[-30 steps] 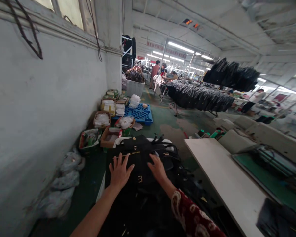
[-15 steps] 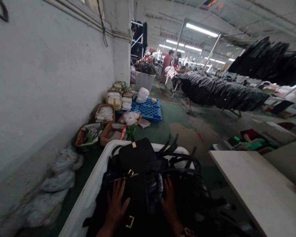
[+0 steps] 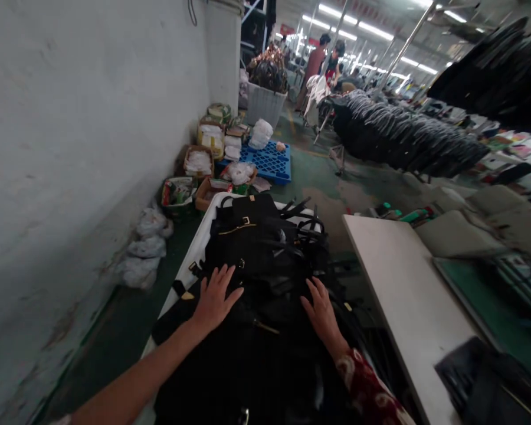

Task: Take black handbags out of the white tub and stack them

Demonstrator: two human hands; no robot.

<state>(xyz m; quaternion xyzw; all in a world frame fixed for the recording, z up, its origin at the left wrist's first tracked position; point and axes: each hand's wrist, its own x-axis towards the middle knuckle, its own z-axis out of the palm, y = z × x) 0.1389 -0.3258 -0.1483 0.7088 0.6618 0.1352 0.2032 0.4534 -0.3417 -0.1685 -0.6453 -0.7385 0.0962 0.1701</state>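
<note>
A heap of black bags [image 3: 256, 260] with gold buckles and loose straps fills a white bin [image 3: 193, 255] set beside a pale wall, and both of the worker's hands lie on top of it: the left hand [image 3: 215, 300] flat and fingers spread on the near left of the pile, the right hand [image 3: 322, 311] likewise open and palm down on its right, a red patterned sleeve [image 3: 367, 389] at the wrist; neither hand has closed on anything. Pressing or steadying such a slack, slippery load would seem best done with broad, even pressure from both palms, keeping fingers clear of the straps and metal fittings that could snag. Just to the right stands a long white table [image 3: 407, 295], with a dark item at its near corner too blurred to name. Beyond the bin, on the green floor, sit cardboard boxes [image 3: 203, 162] of white packets, a blue pallet [image 3: 269, 162] and white sacks [image 3: 146, 248] along the wall; further off, a rail of dark garments [image 3: 402, 141] and other people [image 3: 323, 59] standing under strip lights
</note>
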